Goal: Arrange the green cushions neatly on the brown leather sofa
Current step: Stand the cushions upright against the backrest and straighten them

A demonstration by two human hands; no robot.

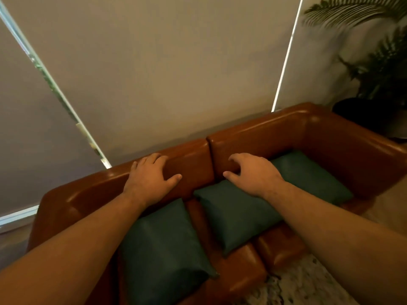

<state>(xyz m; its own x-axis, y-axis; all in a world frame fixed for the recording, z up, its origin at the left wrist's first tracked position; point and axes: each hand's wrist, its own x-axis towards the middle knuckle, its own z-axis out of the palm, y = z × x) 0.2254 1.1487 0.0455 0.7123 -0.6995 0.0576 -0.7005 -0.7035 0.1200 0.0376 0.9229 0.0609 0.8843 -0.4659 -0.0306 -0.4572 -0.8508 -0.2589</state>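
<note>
A brown leather sofa (pixel 259 133) fills the lower half of the head view. Three dark green cushions lie flat on its seat: a left cushion (pixel 160 245), a middle cushion (pixel 233 214) and a right cushion (pixel 312 175). My left hand (pixel 152 175) rests spread on top of the backrest, above the left cushion, holding nothing. My right hand (pixel 251 172) hovers with fingers apart over the far edge of the middle cushion, close to the backrest. Both forearms cover parts of the cushions.
Grey roller blinds (pixel 165 69) hang behind the sofa with bright gaps at their edges. A potted fern (pixel 378 69) in a dark pot stands past the right armrest. A pale speckled rug (pixel 306 282) lies in front of the sofa.
</note>
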